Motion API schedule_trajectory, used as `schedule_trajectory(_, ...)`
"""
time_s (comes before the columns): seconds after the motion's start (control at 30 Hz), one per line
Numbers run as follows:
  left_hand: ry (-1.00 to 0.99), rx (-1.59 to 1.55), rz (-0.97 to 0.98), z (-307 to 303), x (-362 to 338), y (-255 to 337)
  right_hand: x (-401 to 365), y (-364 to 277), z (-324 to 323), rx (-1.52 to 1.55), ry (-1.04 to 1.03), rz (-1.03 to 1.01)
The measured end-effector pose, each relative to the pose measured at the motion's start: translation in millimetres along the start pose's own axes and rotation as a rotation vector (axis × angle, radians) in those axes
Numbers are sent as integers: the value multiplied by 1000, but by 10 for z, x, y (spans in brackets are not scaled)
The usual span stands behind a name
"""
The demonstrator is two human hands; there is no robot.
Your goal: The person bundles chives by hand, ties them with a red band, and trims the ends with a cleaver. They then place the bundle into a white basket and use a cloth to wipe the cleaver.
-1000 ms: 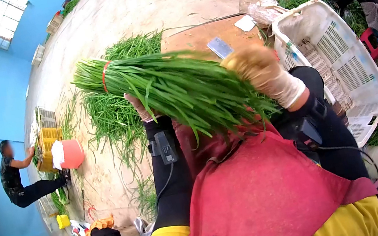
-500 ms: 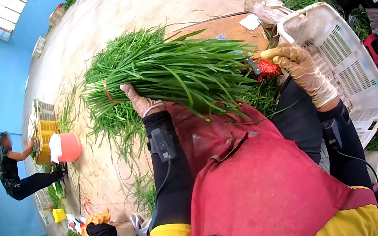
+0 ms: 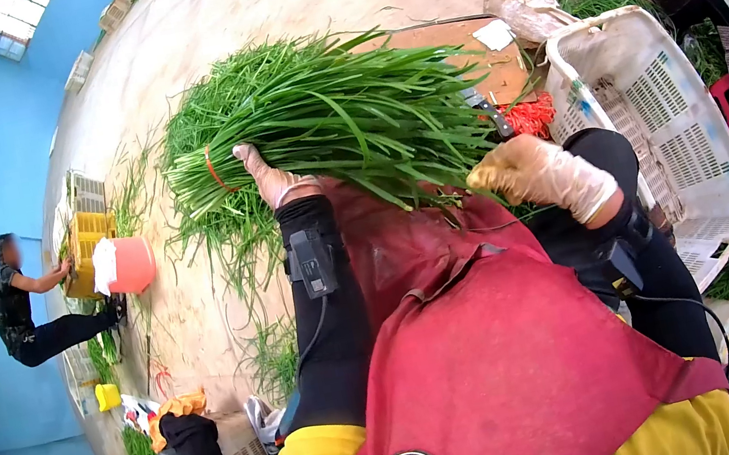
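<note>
I observe the bundle (image 3: 348, 133) lying crosswise; left hand (image 3: 273, 181) grasps nearer the band (image 3: 216, 172), right hand (image 3: 542, 175) beside the leaf tips, grasp indeterminable.

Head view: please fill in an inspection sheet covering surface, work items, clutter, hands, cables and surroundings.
Surface: brown board, partly covered by leaves, on pale floor.
Work items: long green leafy bundle, with a red band around its left end; tangled red strands at the board's edge.
Clutter: white scrap on the board; loose green leaves on the floor.
Hands: gloved left hand holds the bundle, fingers hidden beneath; gloved right hand at the leaf tips, grip unclear.
Cables: thin black cable along left forearm; second cable by the right.
Surroundings: white slatted plastic basket at right; co-worker beside yellow crate.
</note>
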State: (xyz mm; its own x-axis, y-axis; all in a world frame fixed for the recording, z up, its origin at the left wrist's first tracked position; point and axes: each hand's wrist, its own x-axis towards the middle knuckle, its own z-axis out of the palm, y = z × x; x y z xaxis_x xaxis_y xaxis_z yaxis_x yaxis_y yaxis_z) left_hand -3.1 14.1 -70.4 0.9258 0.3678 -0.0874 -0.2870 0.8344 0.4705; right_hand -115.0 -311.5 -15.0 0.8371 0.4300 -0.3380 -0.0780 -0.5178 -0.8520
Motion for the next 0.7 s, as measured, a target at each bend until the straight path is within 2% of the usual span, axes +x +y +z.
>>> schedule_trajectory(0.07, -33, -19, 20, -2, 28, -16, 190, 121, 173, 106, -90, 0)
schedule_trajectory(0.13, -33, -20, 23, 19, 28, -38, 361, -37, 248, 50, -175, 107)
schedule_trajectory(0.2, -38, -18, 25, 93, -27, -62, 546, -120, 381, -23, -185, 133)
schedule_trajectory(0.27, 51, -10, 39, 250, -147, -75, 675, -245, 510, -18, -185, 114)
schedule_trajectory(0.3, 69, 6, 50, 278, -163, -84, 796, -98, 665, 247, -154, 34)
schedule_trajectory(0.33, 119, 19, 83, 193, -55, -107, 943, 34, 782, 280, -160, 21)
schedule_trajectory(0.4, 126, 18, 56, 258, -111, -89, 760, -33, 802, 520, -30, -143)
schedule_trajectory(0.47, 132, 41, 41, 150, -4, -65, 623, 19, 701, 628, 77, -281)
schedule_trajectory(0.5, 139, 63, 29, 103, 29, -57, 525, 22, 608, 771, 134, -292)
schedule_trajectory(0.53, 143, 60, 32, 130, 16, -53, 471, 109, 481, 719, 184, -326)
schedule_trajectory(0.6, 183, 98, 89, 155, -32, -39, 331, 296, 206, 719, 37, -279)
schedule_trajectory(0.67, 132, 70, 52, 121, -38, -16, 334, 402, 162, 584, 123, -272)
schedule_trajectory(0.7, 132, 75, 72, 115, -35, -18, 363, 368, 167, 337, 304, -463)
